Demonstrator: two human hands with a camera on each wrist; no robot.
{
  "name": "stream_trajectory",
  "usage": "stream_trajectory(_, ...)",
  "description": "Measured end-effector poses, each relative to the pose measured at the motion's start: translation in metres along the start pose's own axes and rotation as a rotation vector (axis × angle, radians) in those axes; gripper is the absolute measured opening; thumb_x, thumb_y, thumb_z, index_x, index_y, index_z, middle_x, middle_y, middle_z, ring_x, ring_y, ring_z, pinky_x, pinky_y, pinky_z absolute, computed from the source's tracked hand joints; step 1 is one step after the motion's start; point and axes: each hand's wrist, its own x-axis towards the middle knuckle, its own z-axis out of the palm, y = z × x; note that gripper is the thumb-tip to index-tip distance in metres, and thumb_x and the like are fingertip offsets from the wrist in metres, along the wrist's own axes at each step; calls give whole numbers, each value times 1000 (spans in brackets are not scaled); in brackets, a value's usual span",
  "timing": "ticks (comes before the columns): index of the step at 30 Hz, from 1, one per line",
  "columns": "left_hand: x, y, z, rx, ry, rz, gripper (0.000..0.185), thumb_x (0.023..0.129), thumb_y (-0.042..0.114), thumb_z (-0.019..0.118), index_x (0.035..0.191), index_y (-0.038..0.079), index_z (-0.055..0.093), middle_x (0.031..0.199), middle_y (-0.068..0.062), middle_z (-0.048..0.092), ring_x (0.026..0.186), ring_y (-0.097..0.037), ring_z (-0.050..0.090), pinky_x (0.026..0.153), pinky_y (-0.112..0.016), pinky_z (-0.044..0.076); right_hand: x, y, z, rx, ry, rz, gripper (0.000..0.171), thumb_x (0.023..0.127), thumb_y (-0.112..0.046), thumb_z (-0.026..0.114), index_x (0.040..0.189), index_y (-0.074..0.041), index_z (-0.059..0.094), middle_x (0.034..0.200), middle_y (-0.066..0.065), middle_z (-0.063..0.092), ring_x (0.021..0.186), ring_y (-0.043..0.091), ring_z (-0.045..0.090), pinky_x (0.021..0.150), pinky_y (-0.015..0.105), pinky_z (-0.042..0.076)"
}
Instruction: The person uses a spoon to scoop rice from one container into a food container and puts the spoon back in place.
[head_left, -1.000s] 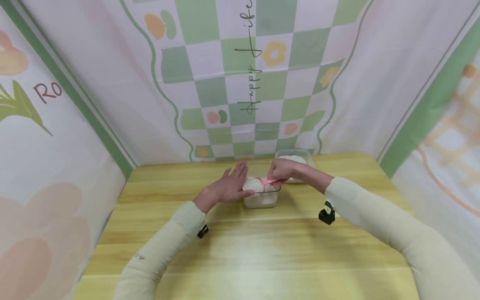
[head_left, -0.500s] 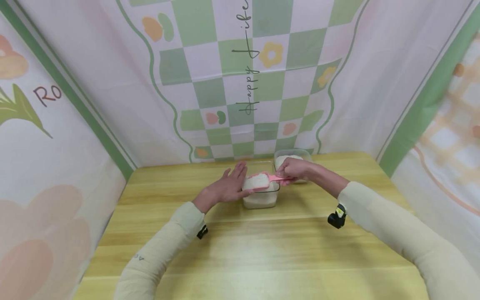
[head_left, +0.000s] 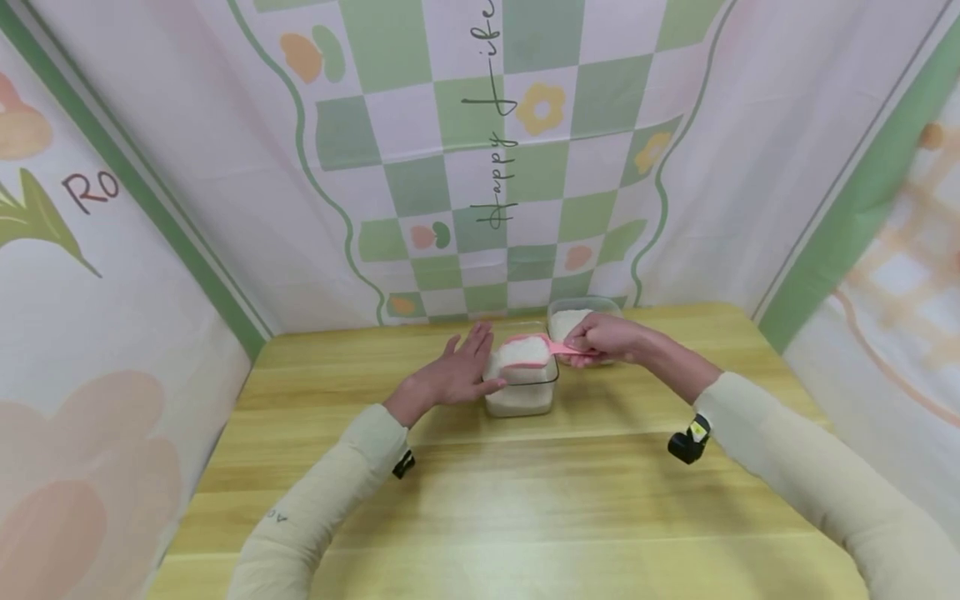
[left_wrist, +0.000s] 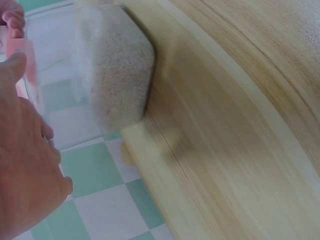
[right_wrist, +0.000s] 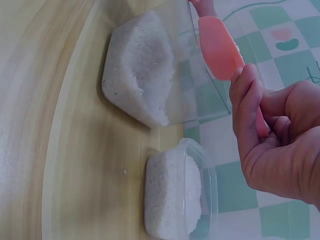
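A clear square container (head_left: 521,393) part-filled with white rice stands mid-table; it shows again (left_wrist: 112,65) (right_wrist: 145,90) in both wrist views. My left hand (head_left: 457,372) lies flat against its left wall with straight fingers. My right hand (head_left: 603,337) grips the handle of a pink scoop (head_left: 525,350) heaped with rice, held level over the container's top. The scoop's underside (right_wrist: 220,47) shows in the right wrist view. A second, rounder clear tub (head_left: 577,321) of rice sits behind my right hand and appears again (right_wrist: 177,192) in the right wrist view.
The wooden table (head_left: 510,500) is bare in front of the containers. Cloth walls with a green and white check pattern (head_left: 480,167) close in the back and both sides right at the table's edges.
My right hand has lifted the pink scoop out of the square container's rice, now heaped and level above the rim, and drawn back to the right. My left hand has stayed against the container.
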Motion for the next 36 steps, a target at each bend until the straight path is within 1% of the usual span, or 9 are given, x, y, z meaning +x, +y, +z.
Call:
stream_trajectory(3,0,0,-1,-3,-3,-2,91,103,62,31,158,-3,-1,167,-16,-12,156,-27,-12,125,-55,5,-4,0,-2,8,15,-9,31,102,2,41,93,11,69,70,1,66,59,4,58,61,16,52)
stream_trajectory(7,0,0,-1,-8,-12,-2,91,103,62,31,158,-3,-2,167,-16,-13,156,-26,-13,125,-55,4,-11,-1,-5,24,38,-14,30,102,2,41,93,11,68,67,-1,66,58,4,58,61,17,53)
stream_trajectory(11,0,0,-1,0,-15,-3,91,103,62,29,158,-2,-3,167,-15,-13,156,-26,-14,125,-55,5,-17,-3,-9,45,56,4,31,104,1,39,93,10,66,68,-1,65,59,4,58,61,17,53)
stream_trajectory(13,0,1,0,-2,-14,-3,90,103,62,28,158,-1,-4,167,-15,-14,155,-26,-14,125,-55,5,-20,-4,-13,49,64,9,29,104,0,39,96,11,65,69,-1,65,60,4,59,61,16,53)
stream_trajectory(18,0,2,0,2,-5,2,90,103,61,29,158,-3,-2,167,-17,-12,156,-27,-13,124,-57,5,-29,-2,-22,51,99,10,28,104,-1,41,111,18,60,72,-1,67,63,4,63,64,16,55)
stream_trajectory(25,0,0,3,16,7,13,90,103,61,29,158,-4,-2,167,-18,-11,156,-30,-9,124,-58,7,-43,4,-36,47,125,7,32,105,-3,40,119,22,55,78,1,68,68,4,64,67,16,55)
stream_trajectory(27,0,0,3,19,10,16,90,103,61,28,158,-4,-2,167,-19,-10,156,-31,-8,124,-58,8,-46,7,-41,77,125,4,31,105,-3,41,118,19,58,79,1,68,69,4,65,67,15,55)
stream_trajectory(32,0,0,3,17,12,12,90,103,61,29,158,-4,-2,167,-19,-9,156,-31,-9,124,-57,6,-54,14,-52,200,117,9,30,106,-6,41,99,0,70,78,2,69,70,5,68,64,13,54)
stream_trajectory(36,1,0,4,16,12,9,90,103,61,30,158,-4,-3,168,-19,-9,156,-30,-10,125,-57,5,-60,21,-59,292,116,10,31,106,-6,43,95,-5,72,80,3,71,74,8,71,66,13,55)
